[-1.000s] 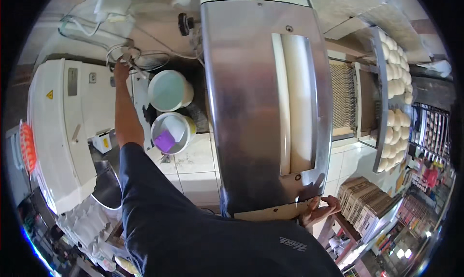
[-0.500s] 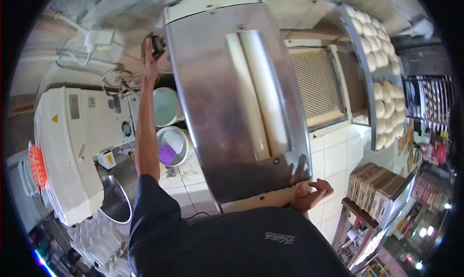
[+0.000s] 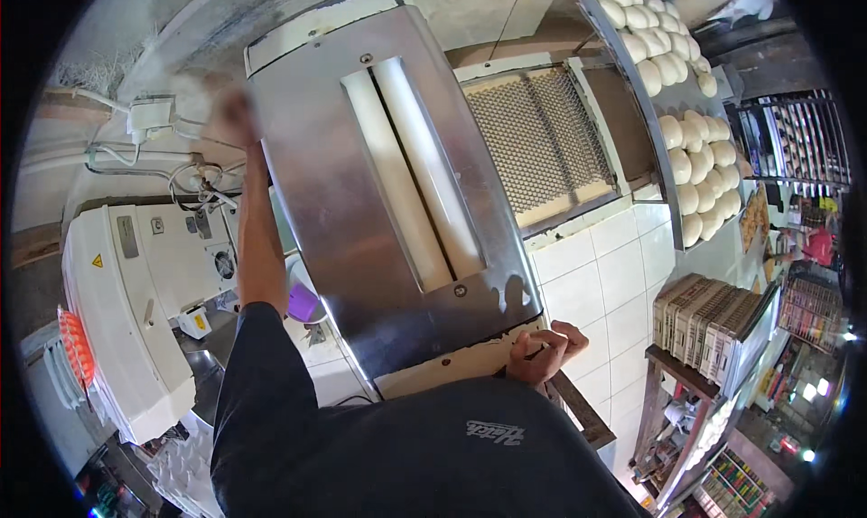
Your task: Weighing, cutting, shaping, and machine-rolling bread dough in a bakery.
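Note:
A large steel-covered machine (image 3: 298, 157) with two long pale rollers (image 3: 420, 166) in a slot of its cover stands in front of me. A narrow dark gap runs between the rollers. My left arm reaches along the machine's left side. My left hand (image 3: 237, 116) is smeared by motion beside the far left edge of the cover, so its fingers cannot be made out. Close to my body, my right hand (image 3: 546, 351) is curled closed by the machine's near right corner. Whatever its fingers hold, if anything, is hidden.
Trays of round dough pieces (image 3: 695, 157) stand at the right, beyond a ridged panel (image 3: 542, 139). A stack of slatted brown trays (image 3: 709, 324) sits lower right. A white machine (image 3: 135, 310) is at left, with a purple scoop (image 3: 302, 303) near my forearm.
My view has shifted, and the machine now sits farther left. My left hand, earlier at a black knob on the machine's side, is now blurred. The gap between the rollers looks darker and clearer.

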A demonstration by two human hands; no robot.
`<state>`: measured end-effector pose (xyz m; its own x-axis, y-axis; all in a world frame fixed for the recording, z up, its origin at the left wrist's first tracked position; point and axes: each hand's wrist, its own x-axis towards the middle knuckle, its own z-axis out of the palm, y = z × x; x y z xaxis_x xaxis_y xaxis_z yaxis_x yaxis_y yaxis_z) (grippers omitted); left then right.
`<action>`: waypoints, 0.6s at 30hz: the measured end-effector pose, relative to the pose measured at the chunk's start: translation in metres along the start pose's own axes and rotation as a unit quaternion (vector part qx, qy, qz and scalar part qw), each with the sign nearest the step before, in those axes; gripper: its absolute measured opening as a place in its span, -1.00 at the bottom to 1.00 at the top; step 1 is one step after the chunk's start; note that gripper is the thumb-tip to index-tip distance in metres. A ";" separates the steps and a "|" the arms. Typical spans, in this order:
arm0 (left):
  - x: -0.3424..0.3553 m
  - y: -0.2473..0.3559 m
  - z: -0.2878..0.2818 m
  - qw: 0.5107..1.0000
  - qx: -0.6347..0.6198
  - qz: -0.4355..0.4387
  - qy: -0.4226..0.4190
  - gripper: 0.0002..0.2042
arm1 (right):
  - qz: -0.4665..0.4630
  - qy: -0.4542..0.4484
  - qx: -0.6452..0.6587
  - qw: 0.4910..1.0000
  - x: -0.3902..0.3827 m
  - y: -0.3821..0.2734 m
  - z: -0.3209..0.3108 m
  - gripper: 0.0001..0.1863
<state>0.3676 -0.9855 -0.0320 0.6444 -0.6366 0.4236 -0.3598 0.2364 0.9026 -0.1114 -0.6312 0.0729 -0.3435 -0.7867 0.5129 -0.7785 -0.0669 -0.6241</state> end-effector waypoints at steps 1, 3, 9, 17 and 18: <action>-0.001 0.003 0.000 1.000 0.027 0.012 0.000 -0.57 | -0.006 -0.006 0.004 1.000 -0.001 0.002 0.000 -0.85; -0.002 0.009 0.001 0.996 0.081 0.037 0.001 -0.57 | -0.019 -0.017 0.013 1.000 -0.002 0.005 -0.001 -0.84; 0.000 0.016 0.004 0.989 0.145 0.010 0.017 -0.56 | 0.007 -0.020 0.022 1.000 -0.003 0.003 0.000 -0.82; 0.035 0.026 -0.007 0.944 0.195 -0.243 -0.109 -0.56 | 0.000 -0.037 0.032 0.999 -0.001 0.003 0.002 -0.75; 0.037 0.029 -0.009 0.924 0.193 -0.302 -0.136 -0.56 | -0.004 -0.037 0.028 0.999 -0.001 0.003 0.001 -0.74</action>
<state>0.3870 -0.9958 0.0105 0.6323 -0.7395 -0.2310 -0.2373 -0.4686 0.8509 -0.1130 -0.6310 0.0694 -0.2967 -0.8288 0.4744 -0.7495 -0.1058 -0.6535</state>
